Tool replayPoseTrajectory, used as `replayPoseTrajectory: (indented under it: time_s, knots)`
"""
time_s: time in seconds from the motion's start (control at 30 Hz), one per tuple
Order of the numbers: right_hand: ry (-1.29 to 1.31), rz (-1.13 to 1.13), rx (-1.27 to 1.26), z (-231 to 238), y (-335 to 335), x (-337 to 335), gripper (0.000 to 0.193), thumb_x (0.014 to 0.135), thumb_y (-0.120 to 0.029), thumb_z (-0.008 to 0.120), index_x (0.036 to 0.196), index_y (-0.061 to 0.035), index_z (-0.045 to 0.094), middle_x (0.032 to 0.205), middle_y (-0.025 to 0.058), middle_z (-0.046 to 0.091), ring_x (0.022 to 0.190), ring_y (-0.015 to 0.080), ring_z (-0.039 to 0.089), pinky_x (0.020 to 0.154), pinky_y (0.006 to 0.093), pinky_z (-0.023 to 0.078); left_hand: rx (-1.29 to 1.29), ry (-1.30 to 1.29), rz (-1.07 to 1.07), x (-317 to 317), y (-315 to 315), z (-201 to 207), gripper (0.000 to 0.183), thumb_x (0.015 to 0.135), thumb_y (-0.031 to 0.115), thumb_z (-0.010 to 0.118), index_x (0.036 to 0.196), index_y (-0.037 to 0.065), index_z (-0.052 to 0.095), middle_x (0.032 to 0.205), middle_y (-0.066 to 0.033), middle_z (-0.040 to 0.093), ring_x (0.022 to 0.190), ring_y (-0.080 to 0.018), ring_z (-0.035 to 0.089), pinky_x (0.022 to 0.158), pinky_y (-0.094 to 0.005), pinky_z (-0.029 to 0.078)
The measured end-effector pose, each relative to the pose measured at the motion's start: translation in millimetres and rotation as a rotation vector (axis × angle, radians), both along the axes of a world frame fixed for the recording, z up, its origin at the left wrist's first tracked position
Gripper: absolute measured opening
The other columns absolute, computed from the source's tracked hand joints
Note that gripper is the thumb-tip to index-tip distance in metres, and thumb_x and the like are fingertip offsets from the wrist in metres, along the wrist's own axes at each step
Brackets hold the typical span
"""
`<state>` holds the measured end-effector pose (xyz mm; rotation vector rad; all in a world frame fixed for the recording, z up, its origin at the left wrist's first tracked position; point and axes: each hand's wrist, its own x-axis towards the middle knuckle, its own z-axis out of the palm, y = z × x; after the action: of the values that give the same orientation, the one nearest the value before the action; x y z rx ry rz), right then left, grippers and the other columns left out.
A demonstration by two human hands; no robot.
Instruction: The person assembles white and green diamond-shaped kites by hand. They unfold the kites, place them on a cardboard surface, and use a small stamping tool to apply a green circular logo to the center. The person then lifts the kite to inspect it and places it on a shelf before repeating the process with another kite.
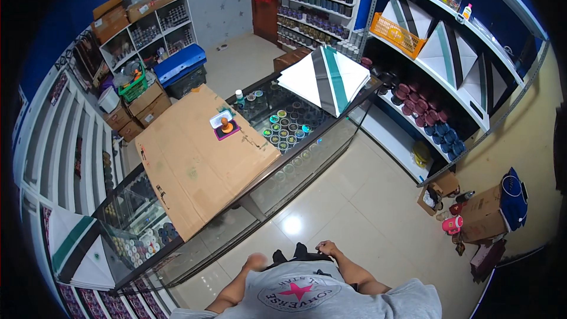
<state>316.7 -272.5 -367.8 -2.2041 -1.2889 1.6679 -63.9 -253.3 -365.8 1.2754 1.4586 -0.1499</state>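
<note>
Light-grey, short-sleeved fabric T-shirt point(354, 306) fills the bottom centre of the frame, its round dark-lettered print point(302, 294) circling a bright pink five-pointed star point(295, 290), and black clothing point(301, 252) peeks out just above!

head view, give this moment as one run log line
left hand: by waist, hold unclear; right hand: by waist, hold unclear; cardboard sheet: on glass counter, bearing stamp and open ink pad; striped stack: same counter
</note>
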Motion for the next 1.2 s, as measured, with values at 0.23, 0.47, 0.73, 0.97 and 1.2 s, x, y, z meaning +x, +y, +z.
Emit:
replayPoseTrajectory:
  time_s: [0.23,0.47,0.73,0.97,1.2]
  knots:
    - [-0.066,-0.042,0.013,18.2,7.6,2.7,0.025,0.074,-0.024,0.061,0.093,-0.0147,0.075,0.094,0.0056,0.072,0.091,0.0189,0.065,0.084,0.0286,0.05,-0.032,-0.042,0.007,7.0,7.4,-21.1,0.024,0.09,0.025,0.055,0.103,0.01,0.07,0.082,-0.0048,0.069,0.069,-0.0109,0.064,0.063,-0.0276,0.053]
    - [-0.124,-0.053,0.039,-5.1,15.5,46.7,0.026,0.073,-0.031,0.062,0.089,-0.0155,0.075,0.095,0.0101,0.071,0.091,0.025,0.066,0.083,0.0327,0.051,-0.044,0.001,0.03,27.7,32.7,-25.2,0.024,0.084,0.028,0.059,0.098,0.014,0.072,0.09,-0.0037,0.072,0.083,-0.0142,0.067,0.08,-0.0284,0.052]
    - [-0.051,0.007,0.068,0.9,58.3,124.7,0.026,0.077,-0.026,0.062,0.095,-0.0126,0.074,0.087,0.0077,0.071,0.077,0.0177,0.067,0.072,0.0305,0.054,-0.022,-0.069,0.199,118.0,71.9,-1.7,0.022,0.085,0.024,0.061,0.098,0.009,0.071,0.087,-0.0048,0.071,0.074,-0.0133,0.066,0.071,-0.0277,0.053]
    - [0.037,-0.043,0.021,-0.4,85.1,197.9,0.021,0.08,-0.024,0.063,0.089,-0.0064,0.071,0.078,0.0094,0.069,0.059,0.0176,0.065,0.053,0.0303,0.055,0.002,-0.167,0.175,215.0,94.5,16.2,0.017,0.087,0.019,0.06,0.098,0.011,0.071,0.083,-0.004,0.069,0.068,-0.0127,0.064,0.065,-0.0278,0.052]
    - [0.023,0.009,0.007,7.8,88.6,229.4,0.02,0.079,-0.022,0.065,0.089,-0.0061,0.071,0.076,0.008,0.069,0.06,0.0173,0.065,0.053,0.0307,0.056,0.111,-0.153,0.097,225.1,73.0,-18.8,0.025,0.087,0.015,0.049,0.098,0.009,0.071,0.085,-0.005,0.07,0.07,-0.0123,0.064,0.062,-0.0263,0.051]
